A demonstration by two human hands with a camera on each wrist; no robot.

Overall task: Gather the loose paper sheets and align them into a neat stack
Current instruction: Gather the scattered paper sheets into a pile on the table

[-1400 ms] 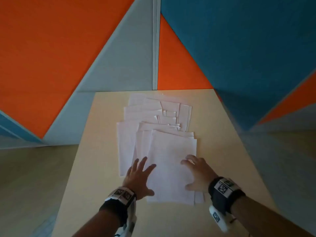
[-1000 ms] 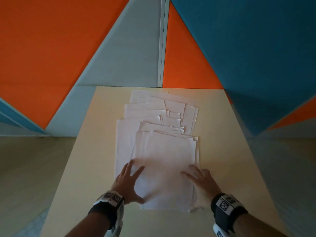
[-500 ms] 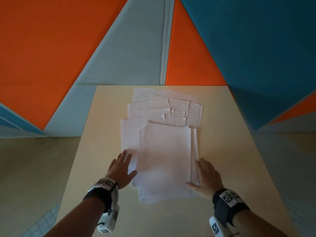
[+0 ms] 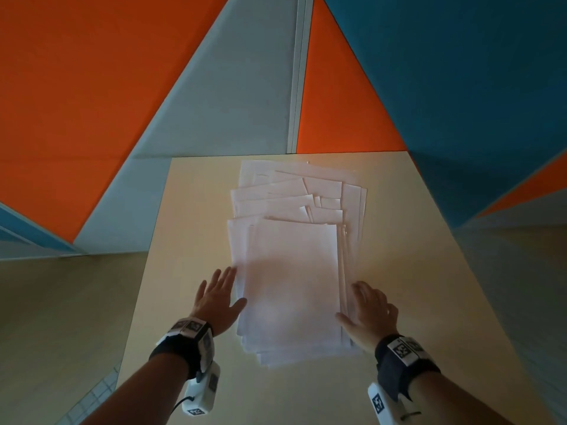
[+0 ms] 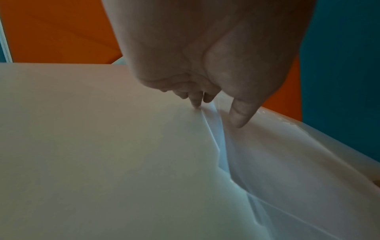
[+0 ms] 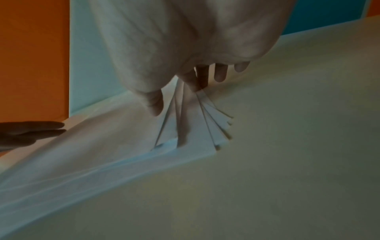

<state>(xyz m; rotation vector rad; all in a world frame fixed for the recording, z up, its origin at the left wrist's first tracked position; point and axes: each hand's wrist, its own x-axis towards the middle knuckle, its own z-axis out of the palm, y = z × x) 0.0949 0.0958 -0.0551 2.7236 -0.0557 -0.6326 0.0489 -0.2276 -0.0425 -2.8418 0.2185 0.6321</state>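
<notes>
Nearest the person, the left hand is lying flat on the pale, smooth table, its straight fingers slightly fanned and touching the left edge of the paper sheets. The right hand is mirroring it against the right edge, fingers straight and close together, thumb resting on the top sheet. Between them the thin white rectangular sheets are sitting as a rough pile, lower corners fanning out unevenly. Farther off, more sheets are lying splayed and overlapping toward the table's back edge. Bare tabletop is showing on both sides. Behind are standing orange, grey and teal wall panels
</notes>
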